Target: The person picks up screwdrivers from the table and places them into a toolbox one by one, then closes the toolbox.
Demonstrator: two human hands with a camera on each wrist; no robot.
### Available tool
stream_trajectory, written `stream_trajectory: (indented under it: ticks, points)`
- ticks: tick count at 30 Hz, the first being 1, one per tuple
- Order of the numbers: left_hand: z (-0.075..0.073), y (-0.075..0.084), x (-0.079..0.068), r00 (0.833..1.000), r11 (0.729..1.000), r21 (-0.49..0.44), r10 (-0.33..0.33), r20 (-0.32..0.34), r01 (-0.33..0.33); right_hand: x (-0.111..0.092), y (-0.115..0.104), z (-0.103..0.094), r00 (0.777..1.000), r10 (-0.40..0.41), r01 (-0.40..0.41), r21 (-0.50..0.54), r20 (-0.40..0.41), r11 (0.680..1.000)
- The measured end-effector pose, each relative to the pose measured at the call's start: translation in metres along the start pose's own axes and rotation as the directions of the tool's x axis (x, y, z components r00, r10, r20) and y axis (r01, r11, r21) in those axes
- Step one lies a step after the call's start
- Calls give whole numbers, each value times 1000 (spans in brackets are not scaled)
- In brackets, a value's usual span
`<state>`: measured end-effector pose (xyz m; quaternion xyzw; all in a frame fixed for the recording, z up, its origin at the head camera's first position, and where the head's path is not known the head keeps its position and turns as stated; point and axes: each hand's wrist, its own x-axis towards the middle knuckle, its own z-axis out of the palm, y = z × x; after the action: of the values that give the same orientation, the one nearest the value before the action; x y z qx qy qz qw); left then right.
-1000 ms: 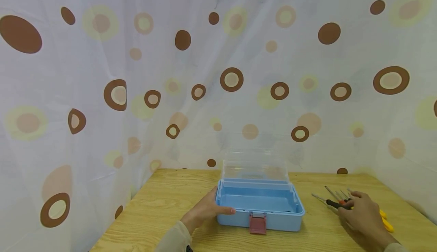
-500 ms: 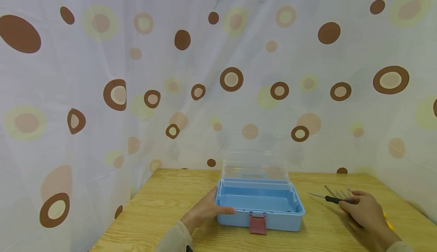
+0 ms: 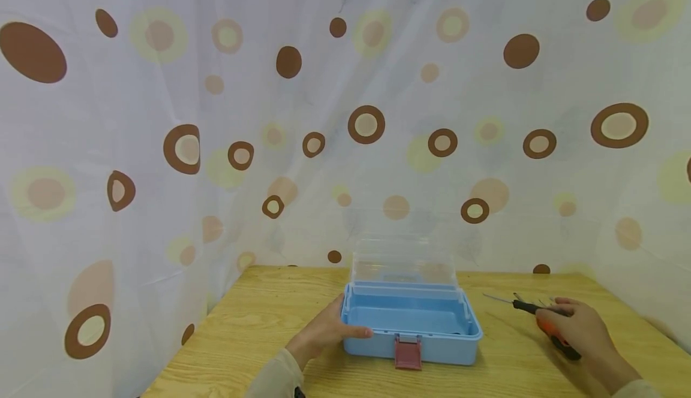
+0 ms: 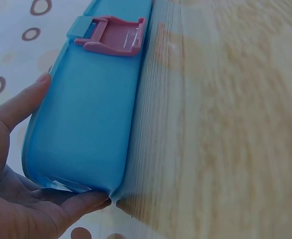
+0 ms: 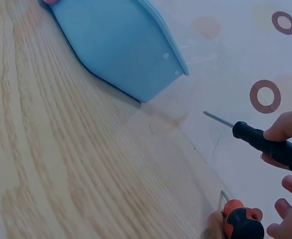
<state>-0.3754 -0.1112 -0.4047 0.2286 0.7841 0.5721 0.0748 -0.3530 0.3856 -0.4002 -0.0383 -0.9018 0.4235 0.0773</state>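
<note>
A light blue plastic toolbox (image 3: 442,350) sits on the table with its clear lid (image 3: 402,263) raised at the back and its pink latch (image 3: 407,356) hanging down in front. My left hand (image 3: 324,332) grips its front left corner, thumb on the front rim and fingers along the side. To the right of the box, my right hand (image 3: 585,332) pinches a black-handled screwdriver (image 5: 259,141) between thumb and forefinger, its shank pointing left toward the box. Below that hand is an orange and black handle (image 5: 243,221) with a thin metal shank; the other fingers are spread beside it.
Metal tips (image 3: 518,297) of other tools show beyond the right hand, their handles hidden behind it. The wooden table (image 3: 291,290) has a white curtain (image 3: 302,98) with brown and yellow circles behind it and at both sides.
My right hand has lifted the black-handled screwdriver from the tools and moved it slightly up and left. The orange and black handle now shows below that hand. My left hand has stayed on the toolbox.
</note>
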Motion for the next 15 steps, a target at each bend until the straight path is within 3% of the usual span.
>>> stream_trajectory:
  ticks: [7,15]
  points:
    - [-1,-2,2,1000,1000,15,17,7,-17,-3,-8,-2,1000,-14,12,99,11,995]
    - [-2,-3,3,1000,1000,6,14,7,-14,-6,-23,3,998,-53,40,262,44,964]
